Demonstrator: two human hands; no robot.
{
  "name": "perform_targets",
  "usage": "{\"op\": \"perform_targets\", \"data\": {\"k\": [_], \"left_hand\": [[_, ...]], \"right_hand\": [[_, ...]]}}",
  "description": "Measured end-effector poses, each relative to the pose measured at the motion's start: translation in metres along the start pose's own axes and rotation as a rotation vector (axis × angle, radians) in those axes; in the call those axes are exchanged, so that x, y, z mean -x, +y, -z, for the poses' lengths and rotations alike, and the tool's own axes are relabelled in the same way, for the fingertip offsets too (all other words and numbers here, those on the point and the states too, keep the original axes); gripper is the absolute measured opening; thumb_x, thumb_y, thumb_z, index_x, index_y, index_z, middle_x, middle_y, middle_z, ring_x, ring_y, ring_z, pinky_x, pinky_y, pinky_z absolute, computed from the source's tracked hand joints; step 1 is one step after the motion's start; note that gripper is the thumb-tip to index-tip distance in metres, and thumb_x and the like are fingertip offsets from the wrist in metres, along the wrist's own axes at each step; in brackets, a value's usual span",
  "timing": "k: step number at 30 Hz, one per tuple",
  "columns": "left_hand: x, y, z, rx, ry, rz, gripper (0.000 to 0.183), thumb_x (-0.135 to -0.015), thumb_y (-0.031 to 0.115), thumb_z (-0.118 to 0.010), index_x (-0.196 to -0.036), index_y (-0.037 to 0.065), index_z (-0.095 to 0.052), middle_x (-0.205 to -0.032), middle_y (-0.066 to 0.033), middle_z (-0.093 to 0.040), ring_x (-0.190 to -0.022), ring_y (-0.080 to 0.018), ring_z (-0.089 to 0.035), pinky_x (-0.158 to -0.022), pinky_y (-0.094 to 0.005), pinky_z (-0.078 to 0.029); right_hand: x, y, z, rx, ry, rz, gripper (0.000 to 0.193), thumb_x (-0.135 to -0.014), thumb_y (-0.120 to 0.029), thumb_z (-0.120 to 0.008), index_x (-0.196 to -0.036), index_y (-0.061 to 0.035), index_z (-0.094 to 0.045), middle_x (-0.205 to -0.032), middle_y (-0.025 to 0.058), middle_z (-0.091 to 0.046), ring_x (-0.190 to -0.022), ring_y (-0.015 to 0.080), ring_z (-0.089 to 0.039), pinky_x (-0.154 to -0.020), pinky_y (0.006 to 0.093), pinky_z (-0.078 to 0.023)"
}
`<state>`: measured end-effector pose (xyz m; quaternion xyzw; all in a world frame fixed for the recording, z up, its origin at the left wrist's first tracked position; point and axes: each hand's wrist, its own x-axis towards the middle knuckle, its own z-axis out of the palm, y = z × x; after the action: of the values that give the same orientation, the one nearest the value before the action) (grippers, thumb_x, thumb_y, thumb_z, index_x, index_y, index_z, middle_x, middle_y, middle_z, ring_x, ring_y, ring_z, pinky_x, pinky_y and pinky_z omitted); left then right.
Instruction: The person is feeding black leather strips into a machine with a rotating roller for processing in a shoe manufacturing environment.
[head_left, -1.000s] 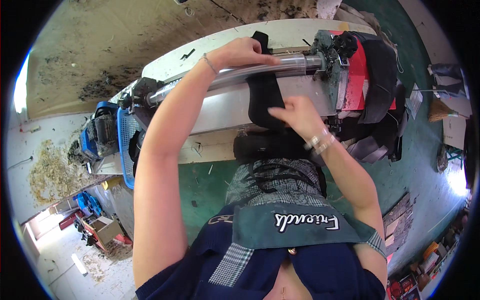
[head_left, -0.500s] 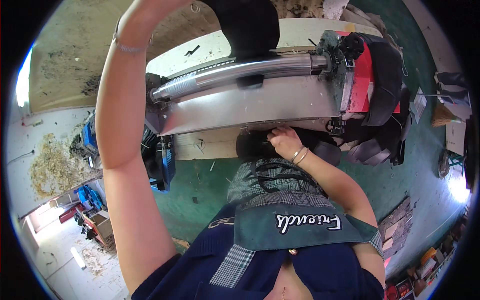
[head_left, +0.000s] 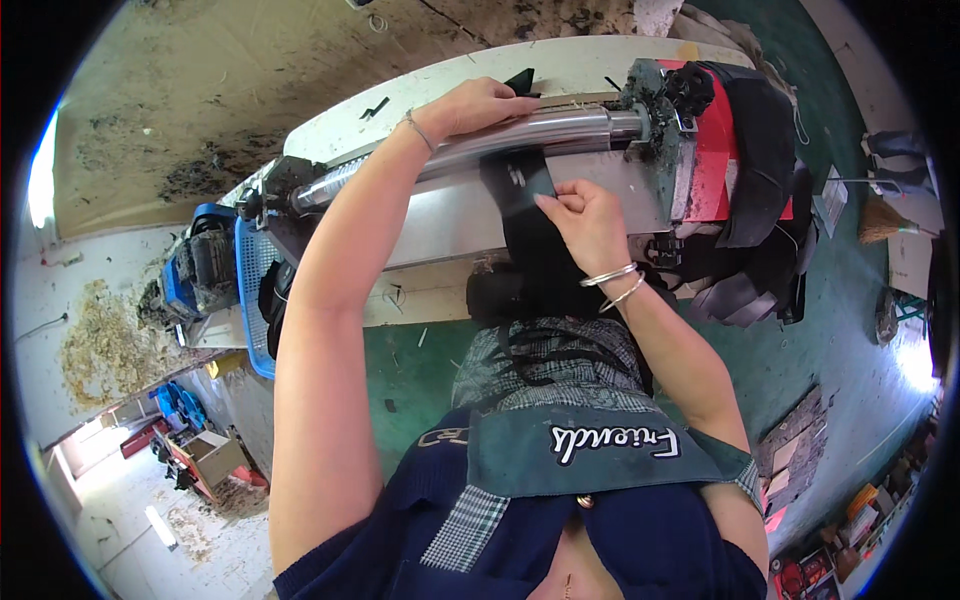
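Note:
A strip of black sheet material [head_left: 522, 225] passes under the shiny metal roller [head_left: 500, 135] of a machine and comes out toward me over its metal plate [head_left: 440, 222]. My right hand [head_left: 590, 222] pinches the strip's right edge with thumb and fingertips. My left hand [head_left: 478, 106] reaches over the roller to its far side, fingers stretched out to the right. Beside those fingers a dark tip [head_left: 521, 82] of material sticks up. The near part of the strip hangs over the plate's front edge, by a dark stack [head_left: 492, 292] in front of me.
The machine's red end housing [head_left: 722, 150] has black material draped over it. More dark pieces [head_left: 745, 295] lie at the right. A blue plastic basket [head_left: 255, 290] stands at the left. Behind the roller, a small black scrap [head_left: 375, 108] lies on the white board [head_left: 420, 85].
My left hand has come down from high at the far left to the roller. The strip has moved through toward me. My right hand has risen from the near stack and grips the strip.

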<state>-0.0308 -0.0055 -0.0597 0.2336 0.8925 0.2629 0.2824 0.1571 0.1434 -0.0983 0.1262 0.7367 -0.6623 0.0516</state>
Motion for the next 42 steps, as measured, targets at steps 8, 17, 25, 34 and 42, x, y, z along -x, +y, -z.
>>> {"op": "perform_targets", "data": {"k": [8, 17, 25, 34, 42], "left_hand": [[0.048, 0.031, 0.043, -0.145, 0.131, -0.298, 0.032, -0.073, 0.016, -0.079, -0.092, 0.000, -0.059, -0.078, -0.0067, -0.059, -0.074, -0.0138, -0.055, -0.070, -0.0302, -0.046], [0.109, 0.160, 0.168, 0.548, 0.276, -0.030, 0.033, -0.081, -0.011, -0.054, -0.110, 0.000, -0.067, -0.101, -0.0139, -0.071, -0.088, -0.0186, -0.067, -0.078, -0.0284, -0.053], [0.021, 0.002, 0.074, -0.257, 0.353, -0.343, 0.015, -0.073, -0.002, -0.060, -0.085, 0.004, -0.068, -0.074, -0.0134, -0.064, -0.071, -0.0230, -0.062, -0.069, -0.0311, -0.050], [-0.011, -0.015, 0.028, -0.161, 0.391, -0.266, 0.016, -0.078, -0.001, -0.059, -0.085, 0.005, -0.071, -0.076, -0.0101, -0.068, -0.065, -0.0195, -0.062, -0.066, -0.0294, -0.049], [0.004, -0.021, 0.048, -0.135, 0.363, -0.266, 0.019, -0.076, 0.000, -0.056, -0.082, 0.007, -0.072, -0.075, -0.0101, -0.068, -0.068, -0.0195, -0.062, -0.067, -0.0299, -0.050]], "right_hand": [[0.053, 0.066, 0.017, 0.767, -0.517, 0.148, 0.044, -0.074, -0.031, -0.075, -0.104, -0.0025, -0.061, -0.084, 0.0128, -0.065, -0.085, 0.0317, -0.064, -0.086, 0.0444, -0.049], [0.031, 0.133, -0.018, 0.903, -0.436, 0.626, 0.020, -0.076, -0.021, -0.067, -0.091, -0.0084, -0.063, -0.087, 0.0094, -0.063, -0.095, 0.0281, -0.060, -0.092, 0.0414, -0.044], [0.069, -0.003, 0.009, 0.200, -0.324, 0.211, 0.009, -0.082, -0.010, -0.063, -0.091, -0.0083, -0.064, -0.085, 0.0084, -0.065, -0.078, 0.0236, -0.065, -0.069, 0.0359, -0.051], [0.027, 0.127, -0.020, 0.918, -0.301, 0.577, 0.023, -0.080, -0.026, -0.066, -0.095, -0.0083, -0.063, -0.096, 0.0124, -0.064, -0.098, 0.0297, -0.060, -0.093, 0.0428, -0.045], [0.061, 0.004, 0.007, 0.327, -0.303, 0.428, 0.013, -0.084, -0.009, -0.064, -0.096, -0.0030, -0.066, -0.084, 0.0089, -0.068, -0.075, 0.0206, -0.064, -0.066, 0.0317, -0.051]]}}
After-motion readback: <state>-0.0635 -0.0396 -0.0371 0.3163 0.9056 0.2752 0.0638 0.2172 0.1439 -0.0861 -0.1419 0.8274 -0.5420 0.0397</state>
